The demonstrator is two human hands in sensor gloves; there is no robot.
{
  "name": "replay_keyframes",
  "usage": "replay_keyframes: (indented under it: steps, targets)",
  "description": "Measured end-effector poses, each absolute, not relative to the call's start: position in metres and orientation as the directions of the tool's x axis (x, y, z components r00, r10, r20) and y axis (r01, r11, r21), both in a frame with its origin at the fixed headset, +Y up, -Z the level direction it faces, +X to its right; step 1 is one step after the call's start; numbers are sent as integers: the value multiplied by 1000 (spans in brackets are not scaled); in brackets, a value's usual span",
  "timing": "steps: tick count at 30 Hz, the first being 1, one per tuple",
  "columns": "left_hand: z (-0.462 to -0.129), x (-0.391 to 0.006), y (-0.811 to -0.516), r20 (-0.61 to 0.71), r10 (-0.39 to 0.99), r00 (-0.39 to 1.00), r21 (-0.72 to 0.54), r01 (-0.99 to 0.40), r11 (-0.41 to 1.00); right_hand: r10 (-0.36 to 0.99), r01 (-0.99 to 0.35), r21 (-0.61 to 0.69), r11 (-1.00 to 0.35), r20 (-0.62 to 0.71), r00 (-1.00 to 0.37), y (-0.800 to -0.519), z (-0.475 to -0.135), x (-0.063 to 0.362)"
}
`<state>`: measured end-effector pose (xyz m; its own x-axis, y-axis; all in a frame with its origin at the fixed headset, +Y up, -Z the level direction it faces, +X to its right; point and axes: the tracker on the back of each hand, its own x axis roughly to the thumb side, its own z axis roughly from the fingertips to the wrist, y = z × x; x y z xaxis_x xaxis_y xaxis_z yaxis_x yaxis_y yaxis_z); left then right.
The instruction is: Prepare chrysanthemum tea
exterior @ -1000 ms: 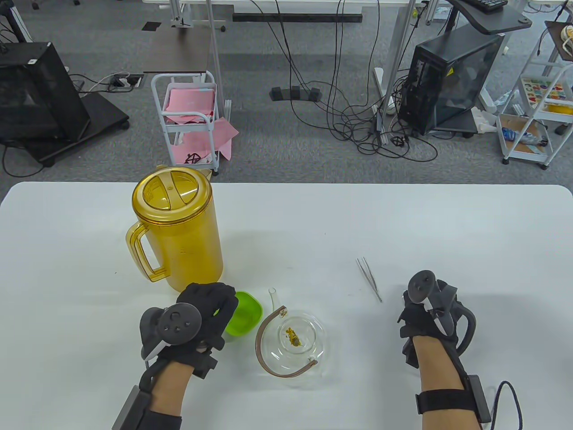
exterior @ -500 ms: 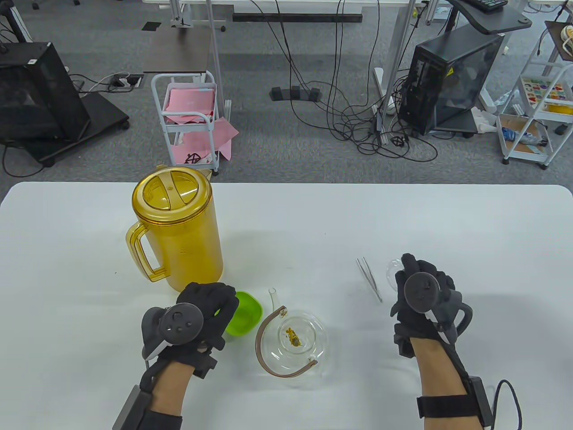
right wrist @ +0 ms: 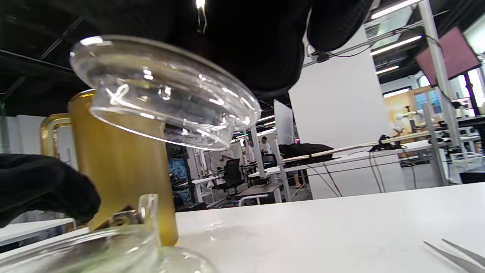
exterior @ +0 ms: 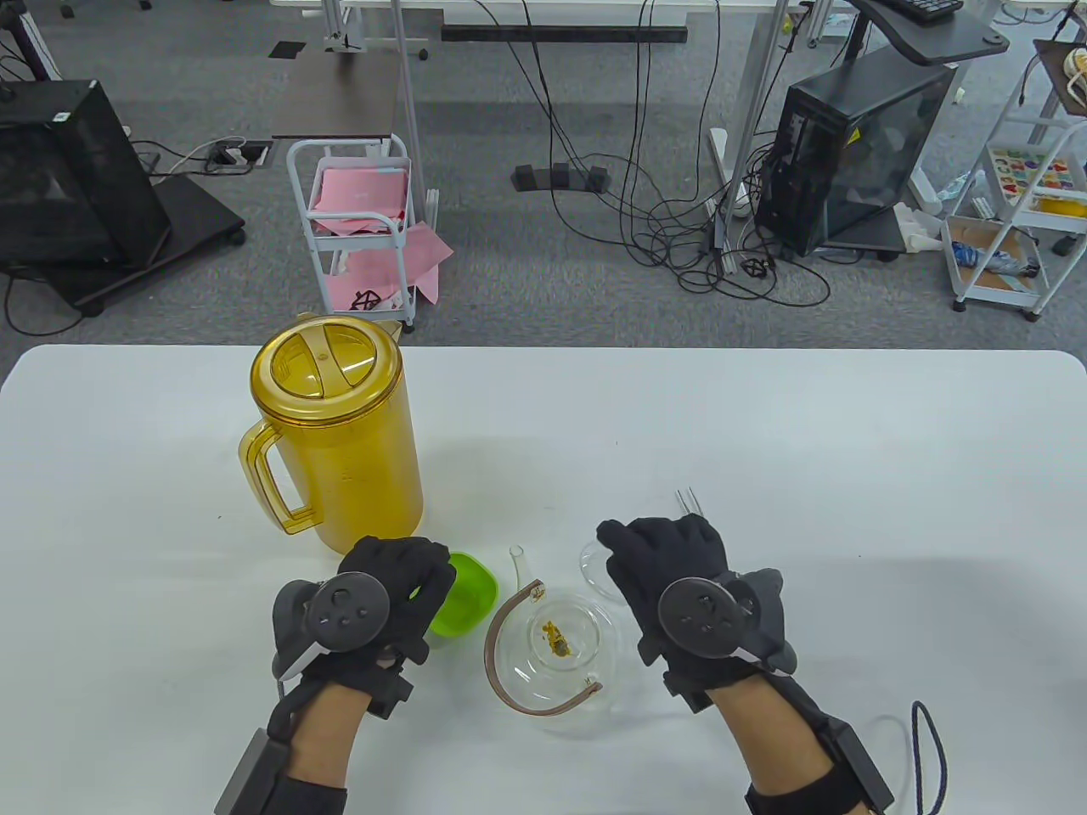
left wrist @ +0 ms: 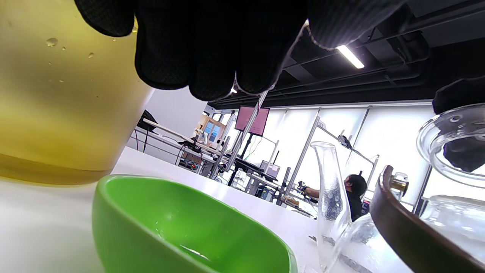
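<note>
Lower centre of the table view: right hand (exterior: 679,586) grips the glass lid (right wrist: 163,94) beneath its curled fingers (right wrist: 261,45), just above the teapot (exterior: 556,649); left hand (exterior: 382,594) rests loosely curled, holding nothing, at the green bowl (exterior: 463,594).

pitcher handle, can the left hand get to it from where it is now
Probably yes. The left hand rests on the green bowl, holding nothing large, and the yellow pitcher stands just behind it with its handle facing left and nothing in between.
</note>
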<state>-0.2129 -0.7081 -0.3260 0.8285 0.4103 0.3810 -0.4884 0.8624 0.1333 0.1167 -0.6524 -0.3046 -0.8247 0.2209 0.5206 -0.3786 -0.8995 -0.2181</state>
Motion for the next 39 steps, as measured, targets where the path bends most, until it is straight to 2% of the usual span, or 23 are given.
replay_keyframes:
  steps: [7, 13, 39]
  targets:
    - [-326, -212, -708, 381, 407, 830, 129, -484, 866, 138, -312, -192, -931, 604, -785, -661, -289, 85]
    - [-326, -212, -708, 381, 413, 827, 128, -490, 862, 103, -266, -174, -948, 625, -774, -671, -287, 76]
    - [-326, -212, -708, 374, 418, 828, 117, -489, 864, 74, -224, -162, -961, 627, -775, -675, -287, 72]
